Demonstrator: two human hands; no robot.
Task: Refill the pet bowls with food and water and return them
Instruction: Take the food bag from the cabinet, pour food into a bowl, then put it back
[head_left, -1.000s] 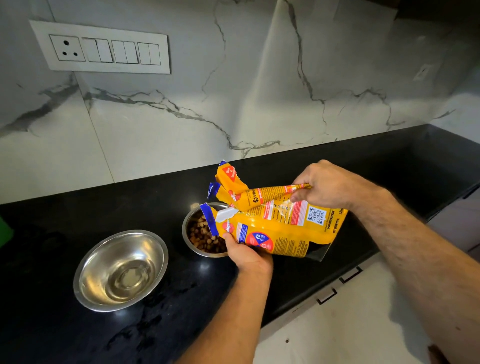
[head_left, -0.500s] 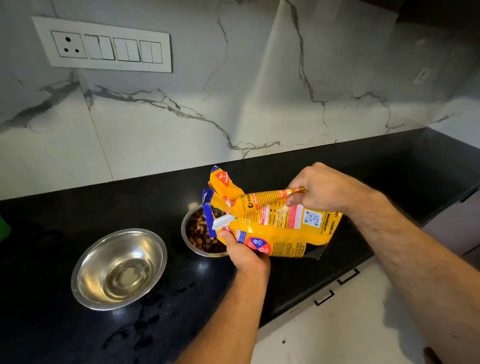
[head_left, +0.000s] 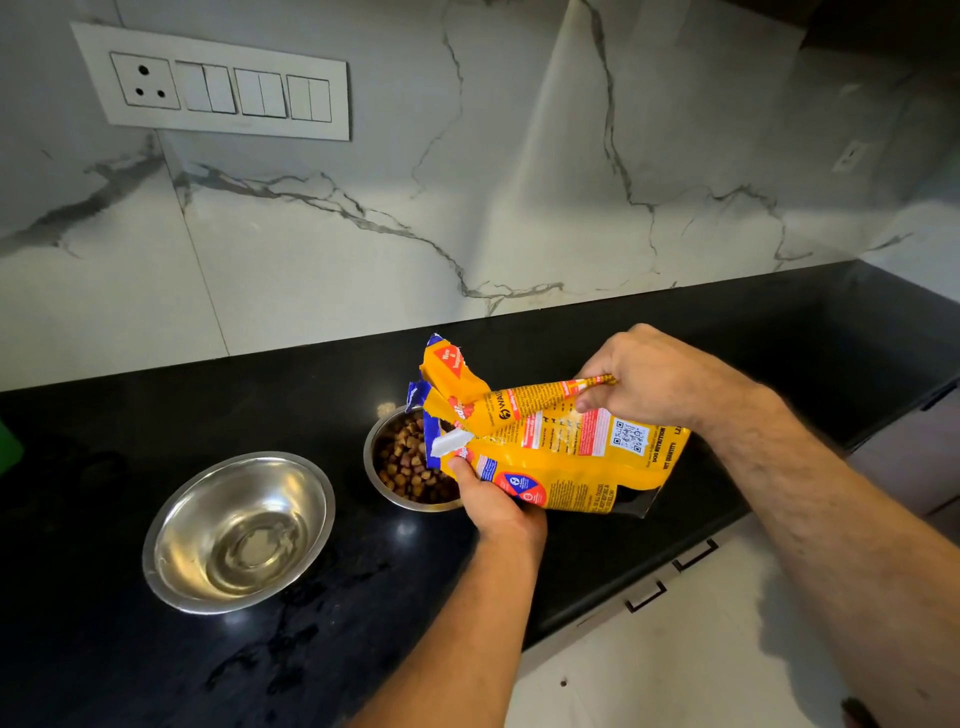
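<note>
While bag (head_left: 561, 457) is lying tipped on its side over black worktop (head_left: 779, 364), torn mouth is pointing left, sitting right over kibble bowl (head_left: 410, 462). Left hand (head_left: 493, 499) is gripping bag's lower edge near mouth, thumb pressing on front. Right hand (head_left: 654, 379) is pinching folded top seam, grip tight on it. Kibble bowl is sitting on worktop, brown chunks filling it, bag partly covering its right rim. Water bowl (head_left: 239, 530) is standing further left, apart, clear liquid pooling low. Switch plate (head_left: 218, 83) is showing on marble wall.
</note>
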